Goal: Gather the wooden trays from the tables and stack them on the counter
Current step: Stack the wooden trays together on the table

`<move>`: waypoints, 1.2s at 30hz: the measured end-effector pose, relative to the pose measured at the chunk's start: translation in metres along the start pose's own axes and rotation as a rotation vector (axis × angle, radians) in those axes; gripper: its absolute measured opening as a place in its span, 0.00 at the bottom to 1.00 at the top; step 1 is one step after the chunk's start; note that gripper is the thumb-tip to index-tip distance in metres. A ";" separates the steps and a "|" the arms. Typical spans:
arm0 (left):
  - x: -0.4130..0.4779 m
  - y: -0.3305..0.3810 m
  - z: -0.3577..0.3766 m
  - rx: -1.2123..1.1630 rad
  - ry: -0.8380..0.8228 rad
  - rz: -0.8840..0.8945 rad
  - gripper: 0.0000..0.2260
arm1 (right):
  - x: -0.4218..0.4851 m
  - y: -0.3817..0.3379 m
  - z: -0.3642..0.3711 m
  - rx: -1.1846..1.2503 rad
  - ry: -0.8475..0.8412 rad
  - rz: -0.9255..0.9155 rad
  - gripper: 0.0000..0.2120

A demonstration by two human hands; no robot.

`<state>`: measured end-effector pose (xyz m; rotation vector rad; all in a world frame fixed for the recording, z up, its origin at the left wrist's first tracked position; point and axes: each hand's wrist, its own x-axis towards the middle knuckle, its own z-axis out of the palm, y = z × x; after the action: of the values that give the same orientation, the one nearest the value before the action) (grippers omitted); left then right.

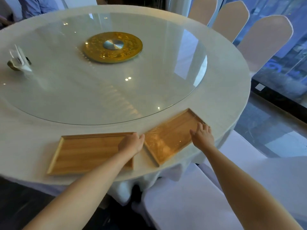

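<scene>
On the near rim of the round, white-clothed tabletop (224, 67), two wooden trays, both lying flat and empty, neither lifted nor stacked; no counter in view, so gathering judged barely begun, with the pick-up, the carry and the stacking all left. Left tray (86, 153) set long axis side to side, roughly along the table edge. Right tray (167, 136) just beside it, turned at an angle, long axis running from near-left to far-right, far corner pointing toward the glass turntable (149, 72). Left hand (131, 143) resting on the right end of the left tray, fingers curled over its far corner, touching but apparently not yet gripping. Right hand (202, 135) spread wide, fingers splayed on the right rim of the angled tray, holding nothing. White-covered chair (191, 205) directly below the right arm.
</scene>
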<state>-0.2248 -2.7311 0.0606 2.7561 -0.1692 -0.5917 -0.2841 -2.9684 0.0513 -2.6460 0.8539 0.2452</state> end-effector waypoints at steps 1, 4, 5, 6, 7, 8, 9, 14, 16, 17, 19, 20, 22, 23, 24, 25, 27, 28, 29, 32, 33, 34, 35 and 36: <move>0.001 0.008 0.006 -0.001 -0.024 -0.025 0.22 | 0.007 0.005 -0.004 0.017 0.000 0.011 0.23; 0.001 0.023 0.019 -0.057 -0.117 -0.114 0.22 | 0.027 0.018 -0.011 0.048 -0.028 0.045 0.24; 0.001 0.027 0.023 -0.073 -0.141 -0.145 0.22 | 0.033 0.021 -0.012 0.044 -0.041 0.045 0.25; 0.002 0.029 0.027 -0.077 -0.158 -0.173 0.22 | 0.038 0.024 -0.012 0.041 -0.055 0.048 0.26; 0.002 0.031 0.030 -0.071 -0.171 -0.195 0.24 | 0.043 0.026 -0.011 0.041 -0.068 0.049 0.27; 0.003 0.032 0.033 -0.061 -0.185 -0.208 0.26 | 0.047 0.028 -0.011 0.043 -0.079 0.054 0.27; 0.003 0.032 0.036 -0.055 -0.194 -0.215 0.27 | 0.050 0.029 -0.010 0.048 -0.093 0.062 0.27; 0.008 0.032 0.049 -0.085 -0.248 -0.262 0.27 | 0.059 0.036 -0.007 0.062 -0.122 0.073 0.26; 0.010 0.032 0.054 -0.102 -0.244 -0.286 0.29 | 0.062 0.037 -0.006 0.070 -0.108 0.065 0.26; 0.010 0.031 0.056 -0.090 -0.219 -0.289 0.31 | 0.063 0.037 -0.006 0.081 -0.104 0.069 0.26; 0.006 0.033 0.057 -0.070 -0.163 -0.300 0.31 | 0.065 0.038 -0.005 0.119 -0.099 0.094 0.27; 0.004 0.034 0.056 -0.078 -0.140 -0.300 0.30 | 0.065 0.039 -0.005 0.140 -0.101 0.113 0.27; 0.003 0.036 0.053 -0.116 -0.090 -0.292 0.29 | 0.063 0.041 -0.005 0.182 -0.109 0.141 0.27; 0.004 0.036 0.050 -0.140 -0.055 -0.280 0.28 | 0.062 0.043 -0.006 0.198 -0.108 0.149 0.26; 0.006 0.036 0.046 -0.154 -0.007 -0.259 0.27 | 0.059 0.044 -0.006 0.213 -0.111 0.158 0.25; 0.008 0.035 0.041 -0.156 0.049 -0.229 0.24 | 0.057 0.045 -0.007 0.238 -0.111 0.175 0.25; 0.012 0.035 0.029 -0.118 0.140 -0.168 0.21 | 0.056 0.046 -0.006 0.340 -0.123 0.232 0.24; 0.014 0.033 0.022 -0.094 0.162 -0.144 0.20 | 0.053 0.043 -0.007 0.393 -0.132 0.258 0.25; 0.016 0.031 0.015 -0.080 0.176 -0.126 0.19 | 0.051 0.040 -0.007 0.435 -0.145 0.276 0.25; 0.022 0.017 -0.004 -0.082 0.217 -0.097 0.19 | 0.044 0.028 -0.005 0.499 -0.167 0.291 0.25; 0.023 0.011 -0.010 -0.090 0.234 -0.088 0.19 | 0.043 0.023 -0.003 0.512 -0.172 0.292 0.25; 0.025 0.004 -0.017 -0.101 0.248 -0.084 0.19 | 0.040 0.016 -0.002 0.526 -0.171 0.287 0.24; 0.026 -0.005 -0.025 -0.114 0.258 -0.082 0.20 | 0.037 0.008 -0.001 0.540 -0.162 0.276 0.23; 0.027 -0.015 -0.032 -0.124 0.266 -0.078 0.20 | 0.033 -0.002 0.001 0.551 -0.147 0.260 0.20</move>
<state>-0.1860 -2.7132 0.0736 2.6960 0.0354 -0.2402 -0.2566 -2.9841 0.0425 -1.9866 1.0407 0.2260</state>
